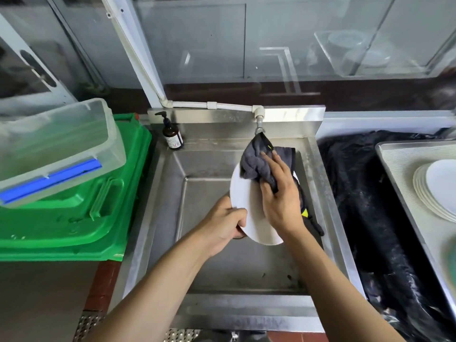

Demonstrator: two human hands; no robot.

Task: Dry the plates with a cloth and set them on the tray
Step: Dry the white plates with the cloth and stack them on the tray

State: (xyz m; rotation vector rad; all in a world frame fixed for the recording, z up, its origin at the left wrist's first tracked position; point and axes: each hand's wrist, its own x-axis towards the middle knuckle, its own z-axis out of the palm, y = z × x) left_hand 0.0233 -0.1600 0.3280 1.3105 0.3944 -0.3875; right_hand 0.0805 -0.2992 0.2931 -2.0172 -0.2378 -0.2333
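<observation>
A white plate (246, 201) is held tilted over the steel sink (172, 193). My left hand (225, 223) grips its lower left rim. My right hand (280, 193) holds a dark grey cloth (256, 161) bunched against the plate's face, with part of the cloth hanging behind the plate. On the far right a stack of white plates (434, 191) lies on a metal tray (394, 164).
A tap (259, 125) juts over the sink's back edge, just above the cloth. A brown pump bottle (172, 137) stands at the sink's back left corner. Left are a green bin lid (81, 206) and a clear plastic box (54, 149). Black sheeting (365, 206) lies between sink and tray.
</observation>
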